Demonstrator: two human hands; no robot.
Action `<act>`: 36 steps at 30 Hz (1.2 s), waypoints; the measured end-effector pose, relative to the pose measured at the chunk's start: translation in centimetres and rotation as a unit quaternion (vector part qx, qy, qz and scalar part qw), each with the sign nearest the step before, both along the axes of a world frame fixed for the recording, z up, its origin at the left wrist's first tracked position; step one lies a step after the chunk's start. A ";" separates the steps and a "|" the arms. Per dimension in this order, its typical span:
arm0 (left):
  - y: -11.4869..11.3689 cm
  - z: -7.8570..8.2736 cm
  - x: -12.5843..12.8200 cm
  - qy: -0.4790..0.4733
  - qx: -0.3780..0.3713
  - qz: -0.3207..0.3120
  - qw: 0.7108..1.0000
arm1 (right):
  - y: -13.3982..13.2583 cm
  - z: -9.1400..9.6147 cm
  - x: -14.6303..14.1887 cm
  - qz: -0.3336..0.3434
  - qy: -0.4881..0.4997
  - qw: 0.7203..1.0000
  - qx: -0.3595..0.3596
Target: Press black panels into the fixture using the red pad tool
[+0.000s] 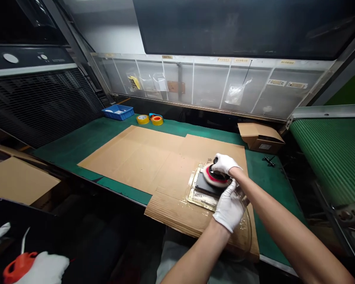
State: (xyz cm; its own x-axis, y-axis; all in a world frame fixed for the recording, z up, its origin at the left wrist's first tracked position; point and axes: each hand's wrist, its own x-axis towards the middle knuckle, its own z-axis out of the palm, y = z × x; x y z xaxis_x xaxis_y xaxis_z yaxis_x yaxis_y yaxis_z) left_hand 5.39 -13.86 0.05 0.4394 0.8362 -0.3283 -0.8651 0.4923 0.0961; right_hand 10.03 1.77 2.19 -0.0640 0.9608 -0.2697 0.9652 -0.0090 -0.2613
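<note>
Your left hand [229, 209] and right hand [223, 163] grip a red-and-white disc [214, 177] above a black slab [205, 186] lying on a gold foil sheet [197, 201] over flattened cardboard [165, 173]

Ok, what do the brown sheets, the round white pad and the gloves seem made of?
The sheets look like corrugated cardboard: matte, fluted at the near edge. The pad looks like fuzzy wool or fleece, hard to be sure. The gloves look like soft, matte white knit cotton.

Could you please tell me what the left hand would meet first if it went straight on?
The left white-gloved hand would likely meet the round red-rimmed white polishing pad first; depth is unclear.
</note>
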 end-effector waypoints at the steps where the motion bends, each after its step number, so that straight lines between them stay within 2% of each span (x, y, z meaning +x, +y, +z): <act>1: -0.5 -0.1 0.6 0.004 0.008 -0.021 1.000 | -0.3 0.0 1.2 -0.021 -0.013 1.000 -0.004; 4: -2.1 0.0 1.7 0.028 0.055 -0.075 0.995 | -1.0 0.3 3.6 -0.065 -0.030 0.997 -0.027; 6: -2.7 0.1 1.8 0.044 0.074 -0.081 0.993 | -1.0 0.4 3.6 -0.062 -0.026 0.997 -0.031; 13: -1.8 0.5 -0.6 0.091 0.051 -0.017 0.994 | 0.9 0.1 -3.1 0.024 0.037 0.999 -0.021; 15: -1.7 0.6 -1.2 0.097 0.052 -0.006 0.994 | 1.1 0.1 -3.7 0.033 0.046 0.998 -0.026; 17: -1.9 0.6 -1.2 0.100 0.068 -0.015 0.993 | 1.0 0.1 -2.6 0.023 0.042 0.998 -0.028; 22: -3.1 0.3 0.3 0.086 0.110 -0.089 0.986 | 0.1 0.0 2.6 -0.051 -0.001 0.998 -0.045; 24: -3.4 0.3 0.8 0.083 0.110 -0.097 0.986 | -0.2 0.2 3.3 -0.059 -0.001 0.997 -0.051; 31: -3.2 0.7 0.1 0.108 0.084 -0.054 0.989 | 0.4 1.0 -1.0 0.017 0.066 0.996 -0.053; 36: -2.5 0.9 -0.3 0.089 0.113 -0.062 0.988 | 1.2 1.5 -0.8 -0.021 0.007 0.994 -0.105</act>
State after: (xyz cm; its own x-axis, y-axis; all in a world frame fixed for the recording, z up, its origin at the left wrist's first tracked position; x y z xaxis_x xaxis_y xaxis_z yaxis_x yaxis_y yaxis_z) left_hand 5.10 -16.36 0.99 0.4955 0.8403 -0.2202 -0.7588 0.5421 0.3612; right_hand 9.25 2.98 3.67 -0.0291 0.8853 -0.4642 0.9593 -0.1058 -0.2619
